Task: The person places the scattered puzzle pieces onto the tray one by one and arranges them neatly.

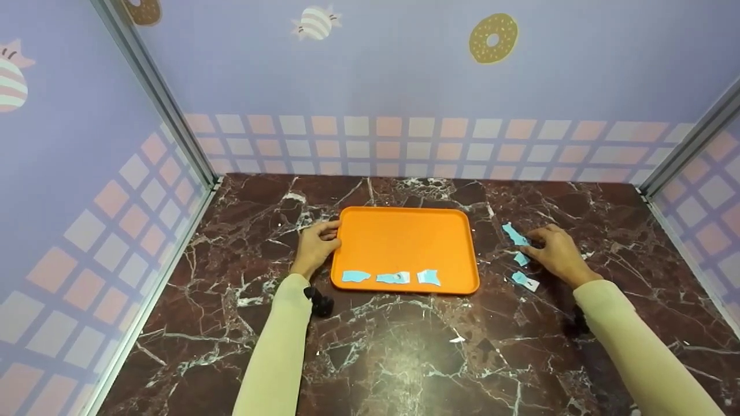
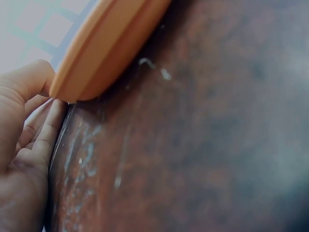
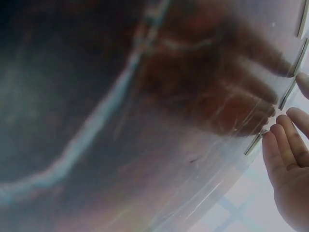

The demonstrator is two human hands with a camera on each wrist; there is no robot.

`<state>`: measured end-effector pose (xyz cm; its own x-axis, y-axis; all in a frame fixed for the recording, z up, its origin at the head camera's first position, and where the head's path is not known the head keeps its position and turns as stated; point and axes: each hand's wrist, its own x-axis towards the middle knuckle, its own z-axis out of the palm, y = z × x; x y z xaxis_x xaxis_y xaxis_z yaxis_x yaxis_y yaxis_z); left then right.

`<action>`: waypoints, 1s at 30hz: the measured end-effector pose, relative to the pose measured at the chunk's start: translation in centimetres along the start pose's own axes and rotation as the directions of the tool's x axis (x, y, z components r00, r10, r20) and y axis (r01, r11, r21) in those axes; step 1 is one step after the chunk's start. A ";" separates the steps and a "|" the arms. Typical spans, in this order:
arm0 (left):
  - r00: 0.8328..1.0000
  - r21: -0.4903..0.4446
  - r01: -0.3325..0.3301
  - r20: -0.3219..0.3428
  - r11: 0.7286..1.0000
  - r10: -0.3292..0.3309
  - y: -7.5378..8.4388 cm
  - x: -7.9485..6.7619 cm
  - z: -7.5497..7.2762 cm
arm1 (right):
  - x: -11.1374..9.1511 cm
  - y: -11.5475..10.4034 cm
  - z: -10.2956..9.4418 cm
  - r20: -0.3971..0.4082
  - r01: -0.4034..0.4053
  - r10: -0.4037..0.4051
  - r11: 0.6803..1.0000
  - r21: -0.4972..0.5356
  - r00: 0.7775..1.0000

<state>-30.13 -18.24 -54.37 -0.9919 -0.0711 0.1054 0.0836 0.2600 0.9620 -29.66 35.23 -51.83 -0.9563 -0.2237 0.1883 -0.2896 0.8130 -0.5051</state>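
Observation:
An orange tray (image 1: 404,242) lies on the marbled table. My left hand (image 1: 315,247) grips its left rim, with the thumb and fingers at the edge in the left wrist view. Along the tray's near side three torn light-blue paper scraps form a row: a left one (image 1: 356,276), a middle one (image 1: 393,278) and a right one (image 1: 428,277). Right of the tray, my right hand (image 1: 554,252) is over the table with thumb and fingers apart. Its fingertips are right at a long scrap (image 1: 514,234) and a small scrap (image 1: 521,259); another scrap (image 1: 525,281) lies nearer.
A patterned wall (image 1: 399,86) stands behind the table (image 1: 416,358), with side panels left and right. A small white shred (image 1: 457,338) lies on the near part of the table. A dark wrist device (image 1: 319,303) sits at the left cuff.

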 end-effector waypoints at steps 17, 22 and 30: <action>1.000 -0.022 0.002 -0.004 1.000 -0.002 0.0 0.0 0.1 | 0.9 -0.6 0.4 -0.003 -0.001 0.001 0.999 -0.035 1.000; 1.000 -0.023 -0.007 -0.008 1.000 0.007 -0.2 0.0 0.1 | 1.1 -0.6 0.4 0.009 -0.025 0.025 0.999 -0.029 1.000; 1.000 -0.023 -0.003 -0.010 1.000 0.002 -0.1 0.0 0.1 | 1.3 -0.9 0.6 0.035 -0.081 0.083 0.996 -0.039 0.996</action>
<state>-30.11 -18.17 -54.50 -0.9906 -0.0803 0.1104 0.0884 0.2381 0.9672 -30.70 33.87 -51.66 -0.9778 -0.1745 0.1163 -0.2093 0.8487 -0.4856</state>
